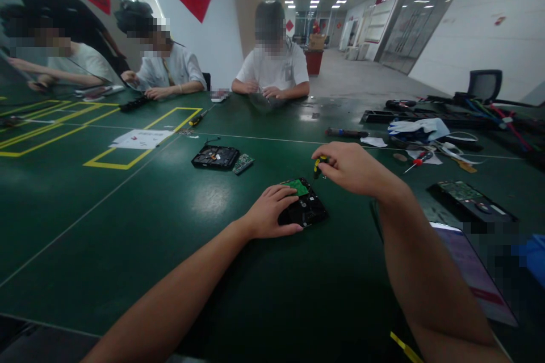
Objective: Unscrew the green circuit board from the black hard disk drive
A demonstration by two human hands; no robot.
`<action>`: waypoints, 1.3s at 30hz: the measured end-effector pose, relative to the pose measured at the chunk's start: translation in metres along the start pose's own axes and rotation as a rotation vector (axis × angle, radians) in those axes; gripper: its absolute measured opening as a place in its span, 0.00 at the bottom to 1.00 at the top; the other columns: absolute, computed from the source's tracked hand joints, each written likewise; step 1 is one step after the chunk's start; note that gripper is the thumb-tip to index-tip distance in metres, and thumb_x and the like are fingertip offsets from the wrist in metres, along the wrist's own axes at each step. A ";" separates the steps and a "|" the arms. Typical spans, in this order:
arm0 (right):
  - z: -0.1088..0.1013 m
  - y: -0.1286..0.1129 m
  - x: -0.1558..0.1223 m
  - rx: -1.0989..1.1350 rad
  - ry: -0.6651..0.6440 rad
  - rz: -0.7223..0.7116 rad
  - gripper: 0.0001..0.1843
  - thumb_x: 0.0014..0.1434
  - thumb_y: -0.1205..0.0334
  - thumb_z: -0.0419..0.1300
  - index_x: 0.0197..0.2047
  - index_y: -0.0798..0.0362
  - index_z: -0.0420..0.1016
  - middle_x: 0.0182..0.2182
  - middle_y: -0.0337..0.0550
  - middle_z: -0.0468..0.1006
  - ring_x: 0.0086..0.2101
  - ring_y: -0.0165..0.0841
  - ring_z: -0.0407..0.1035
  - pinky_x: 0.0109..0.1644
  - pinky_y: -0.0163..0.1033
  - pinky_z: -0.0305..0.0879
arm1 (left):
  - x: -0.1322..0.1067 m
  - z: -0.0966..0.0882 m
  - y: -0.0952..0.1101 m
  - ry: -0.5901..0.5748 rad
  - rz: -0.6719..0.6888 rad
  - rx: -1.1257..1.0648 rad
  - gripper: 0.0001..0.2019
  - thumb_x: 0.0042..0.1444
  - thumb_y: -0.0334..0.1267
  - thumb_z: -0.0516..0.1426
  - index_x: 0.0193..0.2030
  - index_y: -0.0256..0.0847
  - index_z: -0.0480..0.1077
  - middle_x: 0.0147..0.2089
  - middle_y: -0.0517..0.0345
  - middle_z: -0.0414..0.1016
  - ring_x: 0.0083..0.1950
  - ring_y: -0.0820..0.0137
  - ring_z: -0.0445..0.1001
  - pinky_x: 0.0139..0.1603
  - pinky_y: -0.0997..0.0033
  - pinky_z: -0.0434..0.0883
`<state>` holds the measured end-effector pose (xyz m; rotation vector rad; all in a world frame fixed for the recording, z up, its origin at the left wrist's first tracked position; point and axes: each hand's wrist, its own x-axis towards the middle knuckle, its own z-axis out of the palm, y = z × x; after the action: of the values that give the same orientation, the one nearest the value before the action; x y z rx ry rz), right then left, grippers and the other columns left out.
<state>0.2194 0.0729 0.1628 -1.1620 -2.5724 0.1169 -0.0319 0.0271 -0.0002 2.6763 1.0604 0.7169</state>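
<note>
A black hard drive (313,210) with a green circuit board lies on the table, its board side up. My left hand (272,212) grips it from the left, fingers across the board and thumb along the near edge. Just beyond its far right corner, my right hand (351,170) is closed around a small screwdriver (317,167) with a yellow and black handle. The screwdriver points down and appears apart from the drive; its tip is hard to make out. Small bits, perhaps screws, lie beneath my right hand.
Further left sit an opened hard drive (215,156) and a loose circuit board (243,163). At right are another hard drive (472,201), a red screwdriver (419,161), gloves (419,129) and a tablet-like screen (472,272). Several people sit or stand across the green table (149,227).
</note>
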 end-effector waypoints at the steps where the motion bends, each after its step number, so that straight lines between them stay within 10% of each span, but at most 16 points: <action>1: 0.000 -0.001 0.000 0.008 -0.001 0.008 0.13 0.66 0.63 0.58 0.49 0.55 0.83 0.44 0.49 0.85 0.37 0.38 0.77 0.45 0.42 0.68 | 0.000 0.000 0.000 0.004 0.002 0.002 0.39 0.60 0.65 0.63 0.70 0.43 0.68 0.71 0.43 0.69 0.74 0.47 0.64 0.75 0.39 0.60; 25: 0.002 0.002 0.000 0.012 -0.062 -0.011 0.10 0.67 0.70 0.57 0.47 0.52 0.78 0.45 0.47 0.84 0.43 0.39 0.76 0.49 0.43 0.66 | 0.013 0.010 0.009 0.058 -0.059 0.040 0.40 0.61 0.68 0.59 0.71 0.42 0.67 0.66 0.42 0.70 0.69 0.46 0.66 0.73 0.39 0.62; 32: 0.000 -0.001 -0.001 -0.213 -0.018 0.213 0.15 0.69 0.49 0.61 0.45 0.52 0.80 0.37 0.53 0.85 0.37 0.47 0.78 0.40 0.46 0.66 | 0.012 0.010 0.008 0.049 -0.076 0.046 0.39 0.61 0.67 0.59 0.70 0.42 0.69 0.65 0.42 0.69 0.69 0.45 0.65 0.72 0.39 0.62; 39: 0.001 0.000 -0.001 -0.020 -0.052 0.015 0.13 0.67 0.67 0.59 0.53 0.52 0.79 0.47 0.49 0.85 0.42 0.40 0.79 0.48 0.43 0.68 | 0.012 0.009 0.009 0.056 -0.072 0.042 0.38 0.62 0.65 0.60 0.70 0.42 0.68 0.65 0.42 0.70 0.69 0.46 0.66 0.73 0.39 0.62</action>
<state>0.2197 0.0721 0.1614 -1.2009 -2.6154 0.1271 -0.0146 0.0294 -0.0008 2.6516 1.1915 0.7680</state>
